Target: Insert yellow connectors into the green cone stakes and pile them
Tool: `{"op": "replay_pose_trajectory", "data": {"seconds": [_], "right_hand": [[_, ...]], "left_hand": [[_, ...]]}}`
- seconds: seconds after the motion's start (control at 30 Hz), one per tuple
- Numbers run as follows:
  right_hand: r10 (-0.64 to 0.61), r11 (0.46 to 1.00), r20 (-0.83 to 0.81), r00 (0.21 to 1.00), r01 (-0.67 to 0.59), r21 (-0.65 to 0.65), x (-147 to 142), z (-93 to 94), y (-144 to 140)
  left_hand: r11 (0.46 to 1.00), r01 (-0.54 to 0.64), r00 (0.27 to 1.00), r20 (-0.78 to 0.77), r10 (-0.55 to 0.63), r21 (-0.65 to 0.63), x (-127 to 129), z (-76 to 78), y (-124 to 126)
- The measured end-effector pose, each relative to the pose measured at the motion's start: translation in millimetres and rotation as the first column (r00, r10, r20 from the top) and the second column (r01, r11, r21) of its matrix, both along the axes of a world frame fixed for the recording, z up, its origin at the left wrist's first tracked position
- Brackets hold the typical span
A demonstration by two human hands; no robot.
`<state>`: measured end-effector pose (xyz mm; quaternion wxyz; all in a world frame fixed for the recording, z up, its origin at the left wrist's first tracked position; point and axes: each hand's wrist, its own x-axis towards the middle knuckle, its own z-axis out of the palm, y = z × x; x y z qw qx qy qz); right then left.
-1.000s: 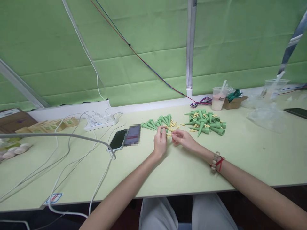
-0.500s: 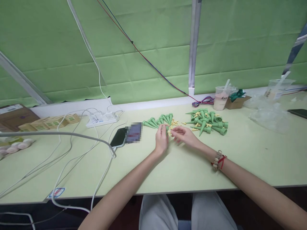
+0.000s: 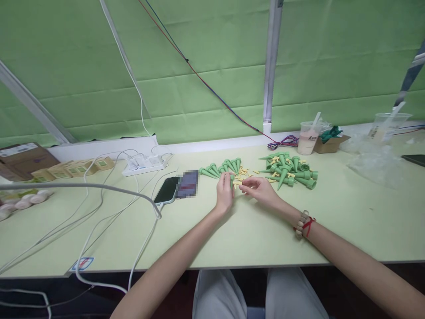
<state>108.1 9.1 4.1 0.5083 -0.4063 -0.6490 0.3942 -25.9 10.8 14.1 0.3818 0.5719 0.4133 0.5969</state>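
My left hand (image 3: 225, 193) is closed around a green plastic watering spike, mostly hidden by the fingers, with its end showing at their right side. Facing it, my right hand (image 3: 260, 189) pinches a small yellow plastic valve (image 3: 237, 182) at that end. Whether the valve touches the spike is too small to tell. Just beyond my left hand, several green spikes (image 3: 212, 170) lie in a row, and loose yellow valves (image 3: 245, 171) are scattered beside them. To the right is a heap of green spikes (image 3: 284, 173) with yellow pieces among them.
A phone (image 3: 167, 190) and a blurred dark item (image 3: 187, 184) lie left of my hands. White cables run from a power strip (image 3: 145, 165) across the left table. At the back right stand a drink cup (image 3: 307, 139), a small carton (image 3: 330, 144) and a plastic bag (image 3: 375, 164).
My right hand now has a yellow valve visible at its fingertips, held against or near the spike's end. My left hand keeps its grip. The view has shifted slightly.
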Motion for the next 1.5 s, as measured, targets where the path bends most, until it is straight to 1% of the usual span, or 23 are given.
{"op": "replay_pose_trajectory", "data": {"seconds": [0.13, 0.27, 0.33, 0.4, 0.43, 0.5, 0.57, 0.6, 0.63, 0.67, 0.7, 0.77, 0.83, 0.87, 0.93, 1.03, 1.17, 1.27, 1.3, 1.37, 1.43, 1.47, 1.5], "right_hand": [[0.008, 0.997, 0.058, 0.998, -0.012, 0.077, -1, -1.0, -2], [-0.004, 0.964, 0.257, 0.966, -0.064, 0.257, 2, 2.8, -7], [-0.012, 0.951, 0.341, 0.940, -0.095, 0.295, 4, 5.0, -9], [0.030, 0.957, 0.348, 0.937, -0.127, 0.260, 4, 5.2, -11], [0.077, 0.967, 0.314, 0.946, -0.148, 0.208, 3, 4.4, -11], [0.210, 0.976, 0.169, 0.963, -0.218, 0.031, -1, 1.6, -11], [0.300, 0.942, -0.005, 0.954, -0.297, -0.159, -6, -1.2, -11], [0.312, 0.922, -0.056, 0.948, -0.316, -0.222, -8, -2.0, -10], [0.302, 0.918, -0.069, 0.951, -0.309, -0.250, -9, -2.2, -10], [0.272, 0.931, -0.051, 0.961, -0.276, -0.239, -8, -1.8, -10], [0.229, 0.953, -0.022, 0.973, -0.228, -0.197, -7, -0.8, -9], [0.124, 0.990, 0.025, 0.992, -0.122, -0.065, -3, 2.1, -8], [0.043, 0.997, 0.036, 0.998, -0.045, 0.056, 0, 4.6, -6], [0.020, 0.996, 0.033, 0.999, -0.023, 0.090, 1, 5.2, -5], [0.001, 0.994, 0.023, 1.000, -0.003, 0.112, 2, 5.4, -2], [0.015, 0.998, 0.001, 1.000, -0.015, 0.058, 0, 4.4, -1], [0.050, 0.998, -0.035, 0.998, -0.051, -0.028, -1, 4.6, -3], [0.084, 0.995, -0.045, 0.995, -0.086, -0.042, -1, 3.8, -4], [0.105, 0.992, -0.052, 0.993, -0.108, -0.064, -2, 3.0, -4], [0.151, 0.975, -0.076, 0.986, -0.161, -0.150, -3, 1.2, -4], [0.175, 0.957, -0.091, 0.980, -0.191, -0.220, -3, 0.1, -3], [0.175, 0.956, -0.088, 0.981, -0.191, -0.221, -3, 0.2, -3], [0.167, 0.965, -0.079, 0.983, -0.179, -0.192, -3, 0.6, -2]], "left_hand": [[0.997, -0.027, 0.998, -0.055, 0.031, 0.068, 1, -3.8, -3], [0.996, -0.034, 0.995, -0.094, 0.042, 0.085, 1, -7.2, -4], [0.994, -0.043, 0.989, -0.137, 0.056, 0.098, 0, -7.6, -6], [0.989, -0.046, 0.971, -0.224, 0.077, 0.142, -1, -7.1, -10], [0.985, -0.043, 0.958, -0.272, 0.088, 0.169, -2, -6.5, -12], [0.975, -0.034, 0.931, -0.347, 0.111, 0.221, -3, -5.2, -15], [0.970, -0.030, 0.916, -0.381, 0.124, 0.243, -3, -4.0, -17], [0.972, -0.030, 0.917, -0.380, 0.120, 0.234, -3, -3.6, -16], [0.977, -0.032, 0.925, -0.363, 0.109, 0.211, -3, -3.4, -15], [0.983, -0.038, 0.939, -0.329, 0.096, 0.179, -2, -3.2, -13], [0.988, -0.047, 0.955, -0.282, 0.087, 0.144, -1, -3.1, -11], [0.994, -0.063, 0.981, -0.179, 0.077, 0.086, 0, -2.4, -7], [0.997, -0.057, 0.993, -0.098, 0.062, 0.055, 1, -1.4, -5], [0.998, -0.049, 0.996, -0.073, 0.053, 0.047, 1, -0.9, -4], [0.999, -0.030, 0.998, -0.054, 0.032, 0.043, 1, -0.5, -3], [0.998, -0.019, 0.996, -0.080, 0.024, 0.063, 0, -2.4, -3], [0.997, -0.036, 0.990, -0.133, 0.046, 0.075, -2, -6.8, -1], [0.992, -0.036, 0.970, -0.233, 0.064, 0.120, -5, -8.9, -3], [0.989, -0.022, 0.958, -0.279, 0.062, 0.146, -6, -9.2, -4], [0.982, 0.011, 0.935, -0.350, 0.057, 0.188, -7, -9.1, -7], [0.982, 0.018, 0.934, -0.353, 0.050, 0.186, -7, -8.2, -7], [0.986, 0.012, 0.946, -0.321, 0.042, 0.165, -6, -7.4, -7], [0.991, 0.004, 0.962, -0.270, 0.032, 0.135, -5, -6.3, -6]]}}
